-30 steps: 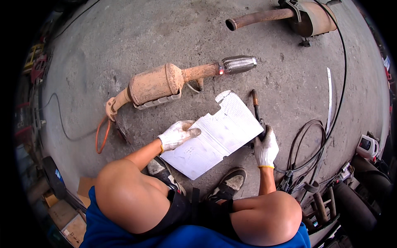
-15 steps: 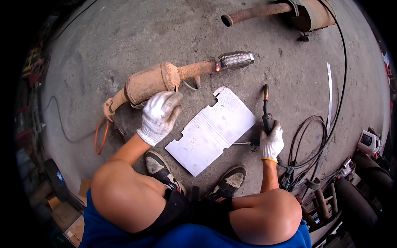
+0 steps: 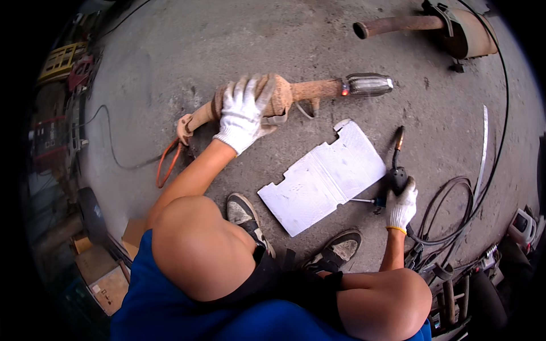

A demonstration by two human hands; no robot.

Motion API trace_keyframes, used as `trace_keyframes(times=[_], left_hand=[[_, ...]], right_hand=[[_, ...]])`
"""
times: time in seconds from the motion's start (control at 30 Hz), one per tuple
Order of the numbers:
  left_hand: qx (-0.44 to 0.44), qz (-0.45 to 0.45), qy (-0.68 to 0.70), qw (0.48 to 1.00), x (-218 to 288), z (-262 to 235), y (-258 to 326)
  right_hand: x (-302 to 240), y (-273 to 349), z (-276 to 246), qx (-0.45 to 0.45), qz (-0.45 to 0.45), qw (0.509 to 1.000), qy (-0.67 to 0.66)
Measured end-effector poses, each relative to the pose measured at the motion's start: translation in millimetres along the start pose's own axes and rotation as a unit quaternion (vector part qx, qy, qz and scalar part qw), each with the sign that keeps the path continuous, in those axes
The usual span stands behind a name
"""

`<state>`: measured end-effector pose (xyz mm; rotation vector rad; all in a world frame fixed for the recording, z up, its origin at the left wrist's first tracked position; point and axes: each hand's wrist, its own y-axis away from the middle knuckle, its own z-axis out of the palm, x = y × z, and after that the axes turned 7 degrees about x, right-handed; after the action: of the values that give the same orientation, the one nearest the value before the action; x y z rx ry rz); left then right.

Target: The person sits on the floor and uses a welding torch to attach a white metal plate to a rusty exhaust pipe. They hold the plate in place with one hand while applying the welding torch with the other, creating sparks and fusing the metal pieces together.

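A rusty exhaust section lies on the floor ahead of me, its swollen catalytic converter [image 3: 278, 94] in the middle. A braided flex pipe [image 3: 369, 84] is joined to its right end, and a small orange-red glow shows at the joint. My left hand [image 3: 242, 113], in a white knit glove, lies across the converter body with the fingers curved over its top. My right hand [image 3: 402, 206], gloved too, grips the black handle of a welding torch [image 3: 398, 170]. The torch's copper nozzle points away from me, apart from the pipe.
A sheet of pale cardboard [image 3: 324, 176] lies between my hands and shoes. Cables coil [image 3: 438, 210] at the right beside a long metal strip [image 3: 484, 142]. A rusty muffler [image 3: 469, 34] lies far right. An orange loop [image 3: 168, 165] is near the pipe's left flange.
My left hand has moved forward from beside the converter onto its body. The converter looks rolled a little. The view has shifted; the right hand still holds the torch.
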<state>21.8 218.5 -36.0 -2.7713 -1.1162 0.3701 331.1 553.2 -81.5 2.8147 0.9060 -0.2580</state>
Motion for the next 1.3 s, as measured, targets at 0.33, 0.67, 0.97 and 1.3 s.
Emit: trace_keyframes(times=[0.33,0.67,0.97,1.3], left_hand=[[-0.038,0.013,0.032,0.999,-15.1,-6.9,-16.4],[-0.081,-0.001,0.077,0.994,-31.5,-10.2,-36.4],[-0.133,-0.007,0.075,0.988,-30.6,-12.0,-46.3],[-0.112,0.0,0.098,0.989,-37.8,-14.6,-49.6]], right_hand=[[13.5,-3.7,13.8,0.013,-0.01,1.0,0.013],[13.3,-3.1,13.6,0.02,-0.019,1.0,0.015],[6.2,-3.2,3.6,0.0,0.0,1.0,0.02],[4.4,-3.5,-1.8,-0.008,-0.034,0.999,0.008]])
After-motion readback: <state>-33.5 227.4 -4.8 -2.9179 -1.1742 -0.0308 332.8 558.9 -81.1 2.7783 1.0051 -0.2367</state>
